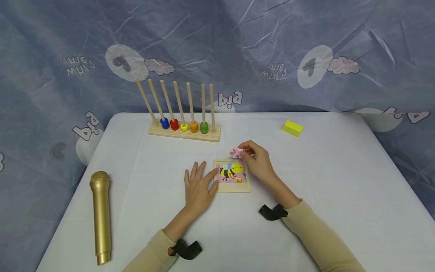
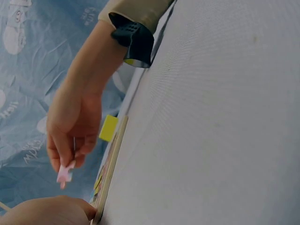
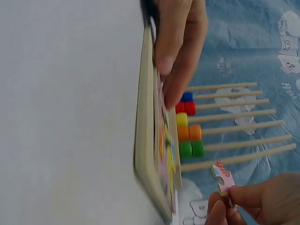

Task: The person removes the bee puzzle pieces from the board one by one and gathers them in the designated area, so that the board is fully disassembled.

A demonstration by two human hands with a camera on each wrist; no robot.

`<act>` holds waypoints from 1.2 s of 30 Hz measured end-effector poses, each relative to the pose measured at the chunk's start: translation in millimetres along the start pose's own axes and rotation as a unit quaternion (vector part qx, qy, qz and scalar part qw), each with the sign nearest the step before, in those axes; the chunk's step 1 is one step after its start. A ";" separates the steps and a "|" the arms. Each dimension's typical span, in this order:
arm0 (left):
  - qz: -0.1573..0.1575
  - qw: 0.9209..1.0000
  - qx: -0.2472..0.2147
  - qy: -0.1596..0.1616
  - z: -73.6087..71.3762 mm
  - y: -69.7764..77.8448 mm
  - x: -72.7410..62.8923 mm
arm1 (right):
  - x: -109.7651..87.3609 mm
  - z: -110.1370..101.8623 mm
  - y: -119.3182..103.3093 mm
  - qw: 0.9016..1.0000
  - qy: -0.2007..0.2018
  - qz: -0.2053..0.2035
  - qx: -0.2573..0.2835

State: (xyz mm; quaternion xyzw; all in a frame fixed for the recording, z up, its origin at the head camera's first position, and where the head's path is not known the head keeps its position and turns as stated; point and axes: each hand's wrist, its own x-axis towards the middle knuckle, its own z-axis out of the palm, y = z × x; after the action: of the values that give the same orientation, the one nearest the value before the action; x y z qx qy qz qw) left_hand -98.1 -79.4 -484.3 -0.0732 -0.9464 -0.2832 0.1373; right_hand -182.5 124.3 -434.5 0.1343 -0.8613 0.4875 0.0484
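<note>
My right hand (image 1: 259,161) pinches a small pink jigsaw piece (image 1: 235,153) between thumb and fingers, just above the far edge of a wooden puzzle frame (image 1: 234,188). A red patterned shape shows on that piece in the right wrist view. Inside the frame lies a bee picture (image 1: 227,173) made of joined pieces, yellow, black and pink. Against the frame's left side rests my left hand (image 1: 198,190), its fingers spread and fairly straight, with thumb and index fingertip touching the frame and picture edge.
Behind the frame stands a wooden peg rack (image 1: 185,135) with coloured beads low on several pegs. A yellow block (image 1: 292,128) lies at the back right. On the left is a gold microphone (image 1: 102,215). A printed cloth (image 1: 217,37) hangs behind the white table (image 1: 340,170).
</note>
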 end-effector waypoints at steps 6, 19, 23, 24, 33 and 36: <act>-0.008 1.000 0.000 -0.012 -0.1 -0.3 0.7 | -1.0 -42.5 24.2 0.999 0.028 0.037 -0.019; -0.012 1.000 0.002 -0.012 1.8 -2.2 -0.7 | -8.5 -90.0 68.1 0.989 0.076 0.122 -0.036; -0.015 1.000 0.003 -0.012 1.6 -1.8 -1.3 | -6.8 -86.6 73.2 0.990 0.068 0.119 -0.043; -0.015 1.000 0.003 -0.012 1.6 -1.7 -1.4 | -6.6 -85.8 74.0 0.990 0.066 0.117 -0.046; -0.007 1.000 -0.001 -0.006 1.9 -0.8 0.1 | -8.8 -81.6 77.9 0.989 0.068 0.108 -0.077; -0.005 1.000 -0.001 -0.007 2.3 -0.4 0.4 | -10.2 -80.1 78.4 0.987 0.074 0.100 -0.106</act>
State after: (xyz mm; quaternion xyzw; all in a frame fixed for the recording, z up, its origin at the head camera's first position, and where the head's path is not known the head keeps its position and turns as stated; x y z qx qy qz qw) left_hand -99.1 -78.5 -486.2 -0.0701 -0.9474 -0.2843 0.1294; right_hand -198.3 232.9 -459.9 0.0051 -0.9113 0.4045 0.0766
